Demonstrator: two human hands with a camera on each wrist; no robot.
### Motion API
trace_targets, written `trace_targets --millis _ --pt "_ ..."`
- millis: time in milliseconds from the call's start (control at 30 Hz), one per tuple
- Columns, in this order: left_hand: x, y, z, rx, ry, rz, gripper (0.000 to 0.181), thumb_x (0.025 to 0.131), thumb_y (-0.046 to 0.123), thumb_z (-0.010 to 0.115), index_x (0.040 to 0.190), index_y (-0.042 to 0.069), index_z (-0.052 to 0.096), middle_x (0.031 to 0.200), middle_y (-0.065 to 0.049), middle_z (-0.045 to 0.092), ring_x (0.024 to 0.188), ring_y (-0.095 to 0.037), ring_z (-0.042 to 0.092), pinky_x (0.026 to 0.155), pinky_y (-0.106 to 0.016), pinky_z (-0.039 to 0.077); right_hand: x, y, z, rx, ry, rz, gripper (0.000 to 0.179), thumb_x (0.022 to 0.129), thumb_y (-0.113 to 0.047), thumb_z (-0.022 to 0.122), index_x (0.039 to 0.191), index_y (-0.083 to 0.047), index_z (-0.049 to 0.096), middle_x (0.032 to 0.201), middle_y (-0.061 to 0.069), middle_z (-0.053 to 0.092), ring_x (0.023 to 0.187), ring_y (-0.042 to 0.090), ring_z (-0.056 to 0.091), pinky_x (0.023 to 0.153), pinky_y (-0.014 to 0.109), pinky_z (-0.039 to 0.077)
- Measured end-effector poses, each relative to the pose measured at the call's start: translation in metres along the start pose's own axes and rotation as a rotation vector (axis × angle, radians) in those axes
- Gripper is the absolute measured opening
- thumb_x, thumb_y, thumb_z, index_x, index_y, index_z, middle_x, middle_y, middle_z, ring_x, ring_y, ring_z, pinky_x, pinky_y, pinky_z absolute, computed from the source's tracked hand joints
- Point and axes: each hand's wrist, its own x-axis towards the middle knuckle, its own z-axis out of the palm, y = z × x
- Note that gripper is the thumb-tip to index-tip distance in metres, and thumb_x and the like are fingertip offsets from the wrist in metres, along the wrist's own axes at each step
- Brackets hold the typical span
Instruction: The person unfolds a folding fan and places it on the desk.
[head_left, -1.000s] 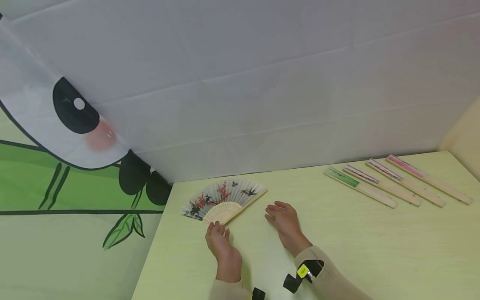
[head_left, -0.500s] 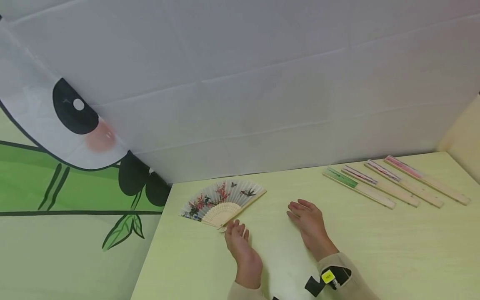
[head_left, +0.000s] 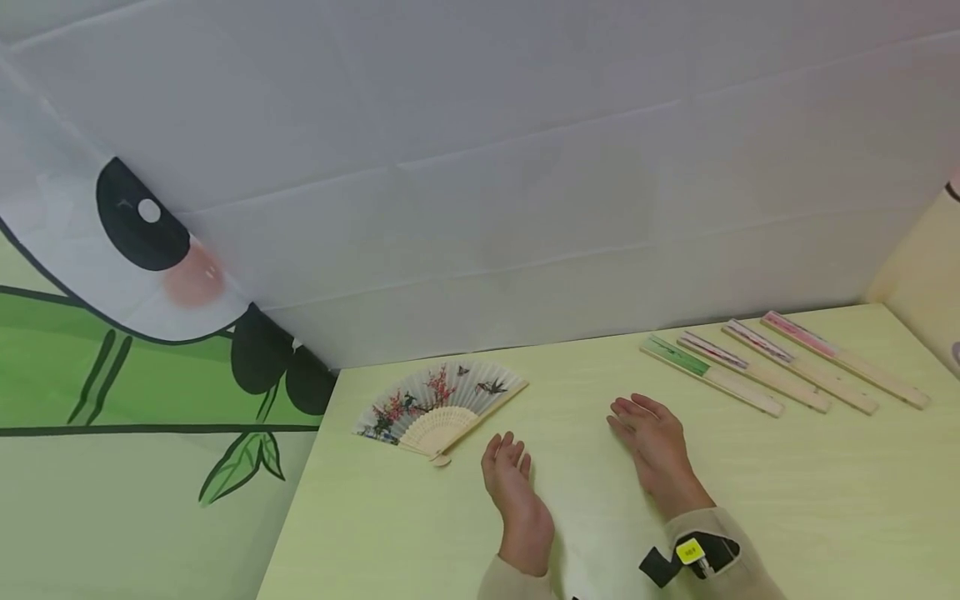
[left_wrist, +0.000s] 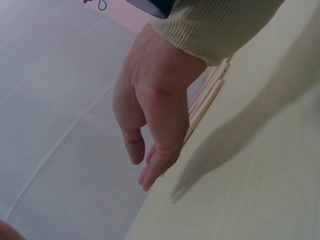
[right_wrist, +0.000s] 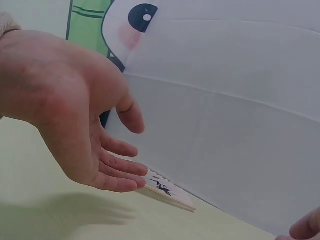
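A spread folding fan [head_left: 442, 408] with red blossoms, birds and a butterfly lies on the table at the left in the head view. My left hand [head_left: 517, 500] is just right of the fan's pivot end, fingers loosely bent, holding nothing. Farther right, my right hand [head_left: 660, 454] is held over the table with relaxed fingers and nothing in it. In the right wrist view that hand [right_wrist: 75, 110] hides most of the fan [right_wrist: 167, 189]. The left wrist view shows my left hand [left_wrist: 155, 105] casting a shadow on the tabletop.
Several folded fans lie slanting side by side at the back right, among them a green one [head_left: 708, 375] and a pink one [head_left: 843, 358]. A white wall sheet [head_left: 487, 208] rises behind the table [head_left: 420, 533]. A cartoon-printed panel [head_left: 150, 383] stands at the left.
Both hands have moved to the right. My left hand has left the fan's pivot end, which now shows fully. The fans keep their places on the table.
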Motion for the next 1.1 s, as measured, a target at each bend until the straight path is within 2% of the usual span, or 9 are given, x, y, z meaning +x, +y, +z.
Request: trace_targets --millis 133,300,367,467,600,933,1100 --pt "-0.002 -0.003 0.004 0.018 -0.010 -0.011 0.052 0.102 0.004 0.041 0.152 -0.006 0.033 0.158 -0.028 0.041 0.137 -0.037 0.044 0.120 -0.047 0.036 0.001 -0.007 -0.010 -0.011 0.026 0.001 0.059 0.107 0.008 0.047 0.160 0.005 0.021 0.153 0.023 0.042 0.134 0.023 0.056 0.116 0.036 0.046" --pt "-0.004 -0.006 0.009 0.018 -0.022 -0.023 0.052 0.101 0.005 0.042 0.151 -0.006 0.033 0.157 -0.028 0.043 0.136 -0.037 0.045 0.120 -0.048 0.036 0.005 -0.016 -0.024 0.005 0.049 -0.006 0.058 0.107 0.008 0.047 0.159 0.002 0.023 0.150 0.018 0.045 0.139 0.024 0.052 0.115 0.033 0.047" --pt "-0.005 -0.008 0.010 0.018 -0.028 -0.031 0.052 0.101 0.005 0.043 0.151 -0.006 0.033 0.157 -0.027 0.043 0.136 -0.036 0.046 0.121 -0.048 0.036 0.007 -0.019 -0.029 0.012 0.063 -0.012 0.054 0.107 0.007 0.048 0.156 -0.001 0.028 0.143 0.012 0.052 0.138 0.022 0.053 0.114 0.033 0.048" --pt "-0.006 -0.010 0.012 0.025 -0.032 -0.037 0.052 0.101 0.006 0.043 0.151 -0.006 0.034 0.156 -0.027 0.044 0.134 -0.035 0.047 0.120 -0.048 0.036 0.008 -0.024 -0.036 0.015 0.096 -0.030 0.044 0.107 0.007 0.050 0.147 -0.006 0.037 0.123 0.000 0.062 0.130 0.016 0.059 0.113 0.032 0.049" --pt "-0.008 -0.013 0.015 0.029 -0.042 -0.040 0.052 0.101 0.006 0.043 0.150 -0.006 0.035 0.156 -0.027 0.044 0.133 -0.035 0.048 0.119 -0.048 0.037 0.009 -0.030 -0.046 0.009 0.141 -0.063 0.035 0.106 0.007 0.050 0.137 -0.009 0.043 0.104 -0.010 0.065 0.119 0.010 0.064 0.111 0.031 0.051" --pt "-0.013 -0.020 0.023 0.046 -0.070 -0.072 0.049 0.101 0.007 0.044 0.148 -0.005 0.037 0.154 -0.026 0.047 0.132 -0.035 0.049 0.119 -0.051 0.038 0.017 -0.042 -0.066 0.017 0.238 -0.093 0.037 0.105 0.009 0.050 0.136 -0.011 0.044 0.110 -0.008 0.064 0.113 0.007 0.065 0.110 0.030 0.051" --pt "-0.015 -0.023 0.028 0.050 -0.080 -0.090 0.047 0.103 0.009 0.045 0.148 -0.003 0.038 0.152 -0.024 0.049 0.131 -0.035 0.050 0.119 -0.051 0.038 0.022 -0.048 -0.078 0.081 0.285 -0.092 0.037 0.104 0.010 0.052 0.132 -0.012 0.046 0.109 -0.006 0.067 0.107 0.006 0.068 0.099 0.025 0.056"
